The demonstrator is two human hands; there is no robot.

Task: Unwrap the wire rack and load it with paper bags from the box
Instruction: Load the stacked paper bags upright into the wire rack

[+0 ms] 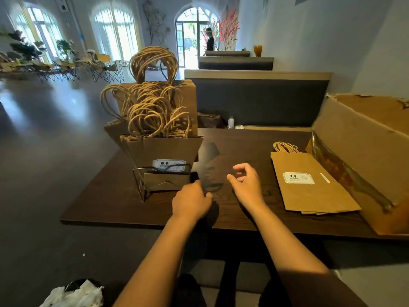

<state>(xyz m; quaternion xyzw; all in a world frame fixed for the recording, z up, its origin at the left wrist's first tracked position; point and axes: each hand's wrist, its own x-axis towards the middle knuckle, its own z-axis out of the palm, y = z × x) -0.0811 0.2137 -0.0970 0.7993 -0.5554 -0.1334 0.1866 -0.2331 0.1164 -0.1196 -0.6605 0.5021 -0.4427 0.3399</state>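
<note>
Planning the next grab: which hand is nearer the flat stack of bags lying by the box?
Right. The right hand hovers open just left of the flat stack of bags; the left hand is farther left, by the wire rack.

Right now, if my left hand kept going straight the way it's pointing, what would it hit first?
Probably the wire rack holding the paper bags; your left hand points up toward its right corner, though depth is unclear.

The wire rack (141, 182) stands upright on the table's left, packed with brown paper bags (161, 149); more bags (309, 185) lie flat beside the open cardboard box (358, 147).
</note>
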